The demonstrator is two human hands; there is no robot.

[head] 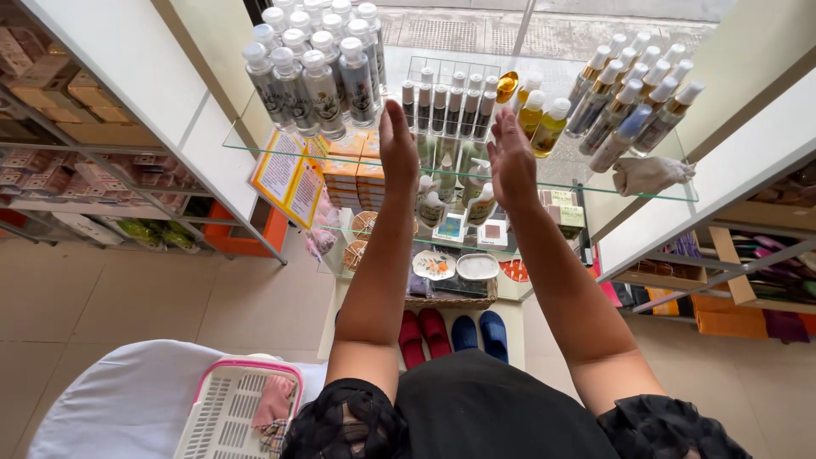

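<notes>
Glass shelf (255,151), flat, clear, holds tall clear plastic bottles (310,72) w/ white caps. Small slim vials (446,106) in clear rack, centre, just ahead of fingertips. L hand (397,144) & R hand (511,157) flat, fingers straight, palms facing, empty.

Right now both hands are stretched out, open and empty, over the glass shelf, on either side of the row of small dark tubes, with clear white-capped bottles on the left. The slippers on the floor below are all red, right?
Not quite: in the head view the slippers are two red and two blue. The rest holds.
</notes>
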